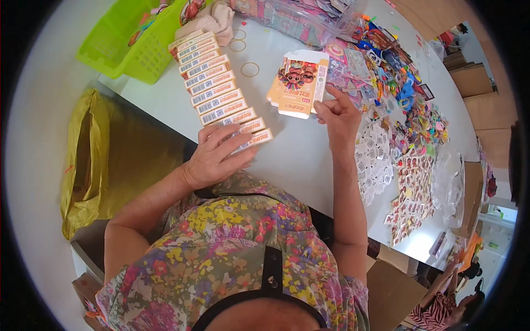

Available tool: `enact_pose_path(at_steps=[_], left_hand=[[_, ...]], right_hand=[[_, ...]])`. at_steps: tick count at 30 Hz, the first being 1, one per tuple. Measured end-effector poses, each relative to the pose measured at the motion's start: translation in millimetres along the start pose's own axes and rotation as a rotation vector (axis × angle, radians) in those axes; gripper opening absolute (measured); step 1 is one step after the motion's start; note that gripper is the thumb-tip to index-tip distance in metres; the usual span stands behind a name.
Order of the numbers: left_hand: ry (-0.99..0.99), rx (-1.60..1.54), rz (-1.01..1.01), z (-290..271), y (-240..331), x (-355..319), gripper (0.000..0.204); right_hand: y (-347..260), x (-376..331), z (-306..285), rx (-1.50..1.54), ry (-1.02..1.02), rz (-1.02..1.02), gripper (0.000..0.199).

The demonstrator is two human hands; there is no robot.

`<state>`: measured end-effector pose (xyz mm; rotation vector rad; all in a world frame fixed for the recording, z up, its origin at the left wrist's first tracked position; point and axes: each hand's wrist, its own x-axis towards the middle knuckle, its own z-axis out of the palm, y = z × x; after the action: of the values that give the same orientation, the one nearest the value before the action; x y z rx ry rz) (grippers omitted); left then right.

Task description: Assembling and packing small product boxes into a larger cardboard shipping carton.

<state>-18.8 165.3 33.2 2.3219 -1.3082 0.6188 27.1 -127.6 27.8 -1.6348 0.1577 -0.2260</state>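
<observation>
A row of slim orange-and-white small boxes stands on the table, packed side by side and leaning on one another. My left hand is at the near end of this row, its fingers over the last boxes and its thumb along the near side of the end one. Between the thumb and fingers of my right hand is the edge of an orange carton with cartoon figures on its front. That carton looks flat, with white flaps sticking out at its ends.
A green plastic basket stands at the far left beside a pink cloth. Rubber bands lie near the row. Heaped trinkets, white labels and sticker sheets cover the right side. A yellow bag hangs left of the table.
</observation>
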Motion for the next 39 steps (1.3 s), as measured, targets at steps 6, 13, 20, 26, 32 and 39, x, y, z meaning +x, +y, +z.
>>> enact_pose_path(at_steps=[6, 13, 20, 26, 32, 39], left_hand=[[0.179, -0.478, -0.083, -14.7, 27.7, 40.3, 0.04], [-0.261, -1.917, -0.838, 38.8, 52.2, 81.4, 0.07], [-0.662, -2.18, -1.034, 61.3, 79.8, 88.4, 0.069], [-0.744, -1.702, -0.595, 72.7, 89.1, 101.1, 0.066], [-0.543, -1.495, -0.675, 45.0, 120.4, 103.5, 0.038], [-0.51, -1.598, -0.76, 55.8, 110.7, 99.0, 0.042]], right_hand=[[-6.0, -44.2, -33.7, 0.235, 0.106, -0.006, 0.036], [-23.9, -135.0, -49.1, 0.469, 0.009, 0.217, 0.022], [-26.4, -192.2, -55.0, -0.123, 0.225, 0.063, 0.024], [-44.1, -208.5, -54.5, -0.329, 0.461, -0.237, 0.042], [-21.9, -201.4, -37.9, -0.099, 0.379, -0.163, 0.024], [-22.8, -204.0, -52.7, -0.046, 0.359, 0.134, 0.015]])
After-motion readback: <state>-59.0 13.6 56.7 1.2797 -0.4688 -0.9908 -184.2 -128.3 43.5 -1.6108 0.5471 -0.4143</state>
